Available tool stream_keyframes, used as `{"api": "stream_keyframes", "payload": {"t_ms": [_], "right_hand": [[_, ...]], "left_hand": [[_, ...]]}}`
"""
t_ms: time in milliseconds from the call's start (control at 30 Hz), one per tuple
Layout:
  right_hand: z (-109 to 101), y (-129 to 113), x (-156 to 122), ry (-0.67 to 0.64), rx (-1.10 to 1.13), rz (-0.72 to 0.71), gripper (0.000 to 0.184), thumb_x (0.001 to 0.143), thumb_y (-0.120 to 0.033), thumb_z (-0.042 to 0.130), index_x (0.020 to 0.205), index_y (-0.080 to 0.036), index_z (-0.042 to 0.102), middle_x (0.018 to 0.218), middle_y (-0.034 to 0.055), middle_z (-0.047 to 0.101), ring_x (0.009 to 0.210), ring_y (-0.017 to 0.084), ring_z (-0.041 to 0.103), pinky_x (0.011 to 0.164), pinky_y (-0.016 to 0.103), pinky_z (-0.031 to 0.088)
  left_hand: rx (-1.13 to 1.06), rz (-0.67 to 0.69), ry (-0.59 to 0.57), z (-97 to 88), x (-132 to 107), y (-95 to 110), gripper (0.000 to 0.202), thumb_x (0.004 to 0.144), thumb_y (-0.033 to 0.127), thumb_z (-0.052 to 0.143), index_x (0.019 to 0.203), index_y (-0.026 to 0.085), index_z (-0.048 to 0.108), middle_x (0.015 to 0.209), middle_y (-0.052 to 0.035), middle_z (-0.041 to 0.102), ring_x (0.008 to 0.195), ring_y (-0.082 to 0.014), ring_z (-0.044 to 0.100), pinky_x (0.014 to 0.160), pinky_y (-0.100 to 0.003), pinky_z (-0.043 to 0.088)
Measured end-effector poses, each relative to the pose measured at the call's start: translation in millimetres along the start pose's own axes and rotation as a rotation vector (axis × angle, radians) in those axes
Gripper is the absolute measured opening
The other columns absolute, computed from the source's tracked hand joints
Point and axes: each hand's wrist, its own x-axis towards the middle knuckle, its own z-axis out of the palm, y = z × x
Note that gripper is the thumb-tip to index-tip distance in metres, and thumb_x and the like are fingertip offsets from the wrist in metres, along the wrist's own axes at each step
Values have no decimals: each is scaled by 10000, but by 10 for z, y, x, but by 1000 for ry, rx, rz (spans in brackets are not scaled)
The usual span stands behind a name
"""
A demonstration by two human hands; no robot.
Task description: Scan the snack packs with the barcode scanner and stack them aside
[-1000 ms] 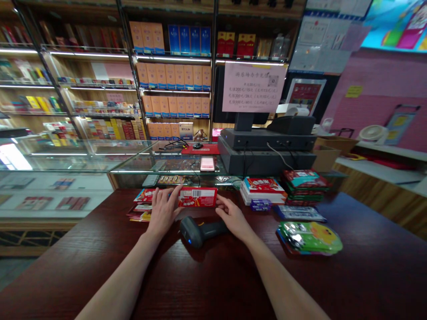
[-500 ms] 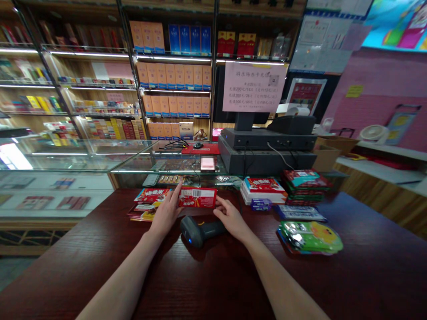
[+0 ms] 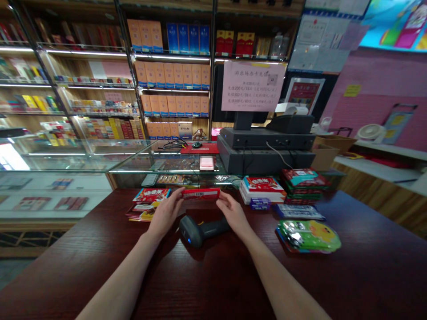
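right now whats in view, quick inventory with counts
red box: 1, red, between both hands
barcode scanner: 1, dark grey, on counter below hands
packet stack: 1, red, left of hands
carton stack: 1, red and white, right of hands
pack stack: 1, green and red, further right
purple packets: few, purple, front of carton stack
foil packs: 1 pile, green and yellow, right end of counter
till: 1, dark grey, behind counter
notice: 1, pink, above till
computer mouse: 1, black, on red mat
shelves: several, boxed stock, back wall
left hand: 1, on box's left end
right hand: 1, on box's right end
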Motion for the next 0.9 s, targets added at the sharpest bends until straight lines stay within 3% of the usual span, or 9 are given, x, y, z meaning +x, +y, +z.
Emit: {"api": "stream_keyframes", "payload": {"t_ms": [167, 300, 700, 900], "right_hand": [[-15, -52, -3, 136, 36, 17, 415, 818, -467, 670, 1138, -204, 648, 1182, 113, 725, 1134, 275, 677, 1019, 457, 520], [-19, -74, -17, 156, 75, 39, 414, 784, -470, 707, 1091, -198, 649, 1116, 106, 750, 1081, 279, 704, 1023, 472, 517], [-61, 21, 32, 110, 207, -2, 385, 673, -305, 769, 1021, -197, 646, 1133, 94, 745, 1073, 264, 707, 1045, 476, 512], [-57, 72, 30, 37, 144, -21, 392, 689, -244, 721, 1065, -197, 622, 1263, 111, 684, 1090, 253, 695, 1004, 447, 537]], "left_hand": [[-154, -41, 13, 28, -5, 58, 313, 1006, 404, 390, 1222, 259, 564, 1086, -23, 736, 1013, -186, 716, 881, -311, 553], [-237, -76, 2, 50, -4, 49, 296, 993, 430, 421, 1178, 255, 573, 1103, -19, 731, 1043, -181, 705, 900, -298, 545], [-576, -185, -91, 71, 12, -20, 329, 886, 469, 571, 1062, 196, 625, 1316, -112, 660, 1203, -262, 627, 1080, -488, 459], [-729, -198, -161, 69, 24, -60, 438, 844, 419, 638, 1206, 178, 583, 1365, -129, 629, 1251, -259, 609, 1116, -507, 436]]}}
